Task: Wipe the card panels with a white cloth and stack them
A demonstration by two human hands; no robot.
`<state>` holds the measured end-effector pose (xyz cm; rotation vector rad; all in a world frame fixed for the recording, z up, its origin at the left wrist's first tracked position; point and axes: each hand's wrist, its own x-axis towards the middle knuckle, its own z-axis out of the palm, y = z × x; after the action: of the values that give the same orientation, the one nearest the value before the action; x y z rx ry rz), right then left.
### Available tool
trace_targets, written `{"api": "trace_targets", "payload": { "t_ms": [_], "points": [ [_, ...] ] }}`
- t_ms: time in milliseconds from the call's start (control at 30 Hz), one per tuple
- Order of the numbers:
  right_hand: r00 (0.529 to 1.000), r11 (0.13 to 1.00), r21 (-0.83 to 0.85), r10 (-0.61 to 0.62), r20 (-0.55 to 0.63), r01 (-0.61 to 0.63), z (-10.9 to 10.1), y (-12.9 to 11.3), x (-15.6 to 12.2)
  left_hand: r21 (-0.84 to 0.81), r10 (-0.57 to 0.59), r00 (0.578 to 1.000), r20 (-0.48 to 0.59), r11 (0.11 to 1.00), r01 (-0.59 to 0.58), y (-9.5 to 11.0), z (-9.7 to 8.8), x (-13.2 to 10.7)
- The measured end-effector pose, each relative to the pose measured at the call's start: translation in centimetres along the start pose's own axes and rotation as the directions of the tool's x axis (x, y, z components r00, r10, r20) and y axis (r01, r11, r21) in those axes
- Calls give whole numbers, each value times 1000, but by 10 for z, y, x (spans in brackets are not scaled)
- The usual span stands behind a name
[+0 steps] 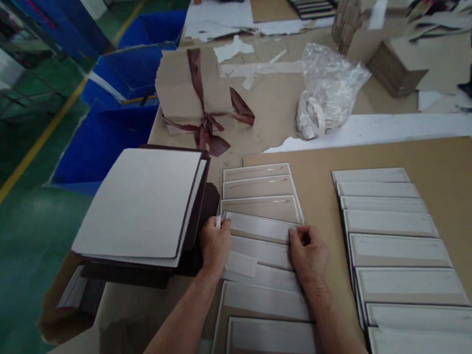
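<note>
In front of me a row of overlapping flat board panels (262, 304) runs away from me, each with dark edges and a pale strip along its far side. My left hand (215, 243) is closed at the left edge of the row, a small white piece (218, 221) sticking up between its fingers; its kind is unclear. At the right end of one panel (259, 228) my right hand (309, 255) is closed, thumb and fingertips pinching the panel's corner. A loose pale strip (241, 264) lies across the panels beside my left hand.
To the left stands a stack of white-topped boards (139, 204). A second overlapping row of panels (409, 254) lies right. Farther back are a brown ribbon (206, 126) tied round boards, a clear plastic bag (329, 90) and a cardboard stack (398, 65). Blue bins (104, 141) stand beyond the table's left edge.
</note>
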<state>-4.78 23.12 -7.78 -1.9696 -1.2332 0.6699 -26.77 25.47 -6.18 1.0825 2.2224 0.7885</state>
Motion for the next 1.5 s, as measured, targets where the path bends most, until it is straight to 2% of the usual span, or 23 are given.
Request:
{"api": "trace_targets", "payload": {
  "t_ms": [267, 433, 700, 833, 933, 1033, 1200, 1267, 1333, 1367, 1400, 1433, 1467, 1500],
  "points": [
    [997, 997, 25, 75, 13, -75, 0, 0, 3, 17, -2, 1000, -6, 1000, 2, 4, -1, -1],
    [997, 996, 45, 77, 27, -78, 0, 1, 4, 20, -4, 1000, 4, 1000, 3, 5, -2, -2],
    [998, 997, -42, 60, 25, -59, -3, -2, 9, 58, -21, 1000, -18, 998, 22, 9, -3, -1],
    [995, 994, -56, 96, 40, -94, -8, -5, 15, 101, -22, 999, -45, 995, 27, 9, -2, -1],
    [991, 993, -42, 113, 72, -111, -10, -5, 20, 152, 5, 999, -55, 988, 3, 9, -2, -1],
    [992, 994, -9, 112, 54, -111, -14, -1, 24, 210, 59, 996, -61, 977, -45, 11, -5, -1],
    [987, 983, 116, 153, -56, -145, -33, 7, 13, 265, 174, 983, -54, 952, -154, 17, -29, -19],
    [988, 961, 230, 155, 14, -154, -41, 0, -2, 233, 280, 959, -52, 937, -261, 21, -41, -36],
    [972, 921, 349, 99, 214, -171, -45, -14, -22, 111, 376, 926, -6, 921, -374, 26, -52, -56],
    [944, 895, 403, 53, 324, -189, -46, -22, -31, 19, 378, 924, 49, 925, -380, 29, -55, -66],
    [912, 868, 449, 12, 409, -212, -46, -30, -41, -75, 331, 935, 130, 943, -323, 31, -57, -76],
    [883, 840, 487, -21, 469, -239, -46, -38, -49, -159, 240, 943, 232, 965, -206, 34, -58, -85],
    [864, 815, 516, -36, 503, -266, -45, -44, -55, -225, 129, 932, 339, 973, -53, 36, -58, -93],
    [853, 792, 537, -40, 520, -290, -45, -48, -61, -271, 23, 900, 435, 957, 106, 37, -56, -99]
  ]
}}
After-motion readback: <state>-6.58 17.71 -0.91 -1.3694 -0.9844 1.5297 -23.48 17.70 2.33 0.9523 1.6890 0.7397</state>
